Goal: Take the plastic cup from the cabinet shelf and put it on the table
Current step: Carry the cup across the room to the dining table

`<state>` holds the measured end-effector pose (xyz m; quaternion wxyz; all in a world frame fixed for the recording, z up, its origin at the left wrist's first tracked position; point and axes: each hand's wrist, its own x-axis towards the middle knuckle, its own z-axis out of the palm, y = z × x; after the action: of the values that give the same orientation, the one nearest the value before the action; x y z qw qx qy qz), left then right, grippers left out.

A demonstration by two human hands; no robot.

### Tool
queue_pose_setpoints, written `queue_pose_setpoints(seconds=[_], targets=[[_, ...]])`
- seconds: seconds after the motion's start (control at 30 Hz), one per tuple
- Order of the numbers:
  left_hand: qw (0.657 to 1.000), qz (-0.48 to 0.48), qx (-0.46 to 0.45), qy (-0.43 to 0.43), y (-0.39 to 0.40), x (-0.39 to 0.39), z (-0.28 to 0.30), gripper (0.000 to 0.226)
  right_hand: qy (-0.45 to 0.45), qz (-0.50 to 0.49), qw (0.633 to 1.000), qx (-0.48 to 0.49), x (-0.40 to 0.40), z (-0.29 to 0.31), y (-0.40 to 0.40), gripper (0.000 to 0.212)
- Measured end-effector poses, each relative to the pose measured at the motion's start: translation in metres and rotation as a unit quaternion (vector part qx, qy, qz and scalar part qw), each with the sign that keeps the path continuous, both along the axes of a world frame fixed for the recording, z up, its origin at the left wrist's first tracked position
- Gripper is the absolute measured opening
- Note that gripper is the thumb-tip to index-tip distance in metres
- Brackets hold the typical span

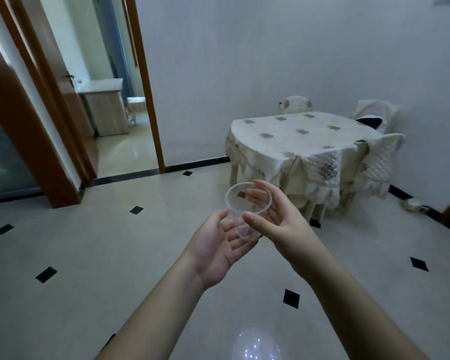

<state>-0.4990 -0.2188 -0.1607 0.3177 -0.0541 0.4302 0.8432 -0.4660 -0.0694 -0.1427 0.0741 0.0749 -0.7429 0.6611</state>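
Note:
A clear plastic cup is held in front of me at mid-frame, its mouth tilted toward the camera. My left hand cups its base from below with the palm up. My right hand wraps its right side, thumb in front and fingers behind the rim. The table, draped in a cream patterned cloth, stands ahead to the right against the wall, well beyond the cup. The cabinet is not in view.
Covered chairs surround the table at the back and right. An open doorway with brown frames leads to another room at left. Pale floor tiles with black diamonds stretch between me and the table. A small bowl sits by the right wall.

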Motion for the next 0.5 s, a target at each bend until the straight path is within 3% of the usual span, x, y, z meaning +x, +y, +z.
queue_pose_setpoints(seconds=[0.5], targets=[[0.999, -0.021, -0.030, -0.018, 0.172, -0.158, -0.009, 0.046, -0.004, -0.032, 0.999, -0.023, -0.147, -0.018, 0.173, 0.071]])
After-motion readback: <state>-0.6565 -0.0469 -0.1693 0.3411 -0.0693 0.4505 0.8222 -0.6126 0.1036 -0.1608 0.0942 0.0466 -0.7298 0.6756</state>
